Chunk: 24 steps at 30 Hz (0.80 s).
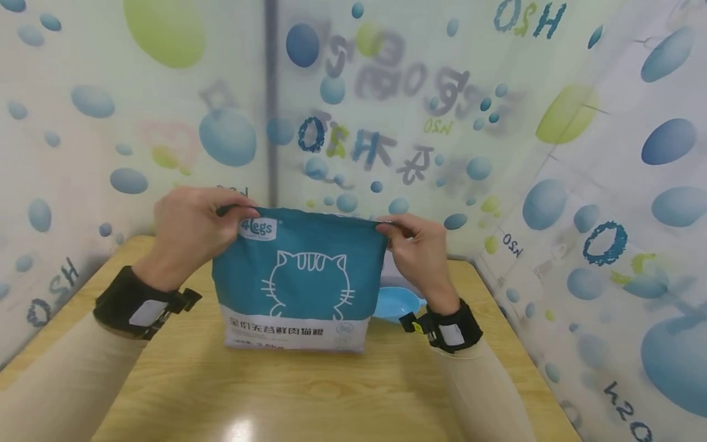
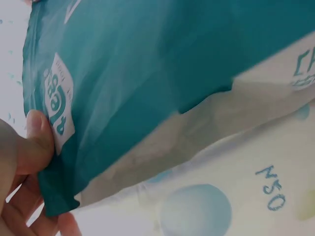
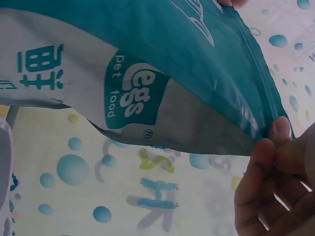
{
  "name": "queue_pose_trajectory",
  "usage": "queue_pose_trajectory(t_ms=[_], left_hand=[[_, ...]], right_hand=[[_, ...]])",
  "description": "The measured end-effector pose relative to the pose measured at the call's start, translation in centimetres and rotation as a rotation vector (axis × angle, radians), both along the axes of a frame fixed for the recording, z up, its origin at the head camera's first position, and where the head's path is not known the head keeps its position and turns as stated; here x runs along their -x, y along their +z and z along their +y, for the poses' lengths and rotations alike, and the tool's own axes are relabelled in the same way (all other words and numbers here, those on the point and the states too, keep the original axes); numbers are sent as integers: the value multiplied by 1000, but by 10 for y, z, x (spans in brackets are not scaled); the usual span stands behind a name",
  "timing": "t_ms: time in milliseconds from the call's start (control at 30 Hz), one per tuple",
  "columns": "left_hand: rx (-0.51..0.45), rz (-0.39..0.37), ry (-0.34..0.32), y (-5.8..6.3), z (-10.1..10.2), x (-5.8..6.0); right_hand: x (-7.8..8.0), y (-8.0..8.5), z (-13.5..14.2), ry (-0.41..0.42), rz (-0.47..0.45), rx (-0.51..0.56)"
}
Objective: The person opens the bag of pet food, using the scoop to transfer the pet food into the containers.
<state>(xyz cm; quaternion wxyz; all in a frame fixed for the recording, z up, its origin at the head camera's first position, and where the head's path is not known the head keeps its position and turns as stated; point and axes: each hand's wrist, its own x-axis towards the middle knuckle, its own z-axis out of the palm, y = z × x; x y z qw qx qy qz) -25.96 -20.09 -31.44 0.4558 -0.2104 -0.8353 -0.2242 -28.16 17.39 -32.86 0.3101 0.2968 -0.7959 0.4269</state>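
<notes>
A teal and white cat food bag [image 1: 309, 270] with a cat outline on its front stands upright on the table, its printed face toward me. My left hand [image 1: 196, 230] pinches the bag's top left corner between thumb and fingers, beside the logo. At the top right corner, my right hand [image 1: 417, 245] pinches the edge in the same way. The left wrist view shows the thumb [image 2: 37, 140] pressed on the teal film. In the right wrist view, the fingers [image 3: 261, 167] grip the corner above the grey side panel. The bag's contents are hidden.
Behind the bag on the right lies a light blue scoop or bowl [image 1: 396, 302], partly covered by the bag. A whitish object [image 1: 391, 270] stands behind it, mostly hidden. Bubble-patterned curtains [image 1: 359, 92] enclose the wooden table [image 1: 309, 393] at the back and sides.
</notes>
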Motion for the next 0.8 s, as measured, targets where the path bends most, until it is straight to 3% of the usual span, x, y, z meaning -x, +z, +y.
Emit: queue_pose_trajectory(t_ms=[133,333,433,567,800], left_hand=[[-68,32,35,-1,-7,7],[-139,19,103,-5,-28,12],[-184,2,82,-6,-36,12],[-220,-21,4,-7,-41,10],[-239,-11,-11,-9,-51,3]], right_hand=[[10,2,-14,41,-26,30],[26,2,-36,115,-52,26],[32,1,-39,128,-60,5],[34,-2,-33,93,-64,-29],[26,-11,-15,43,-95,-87]])
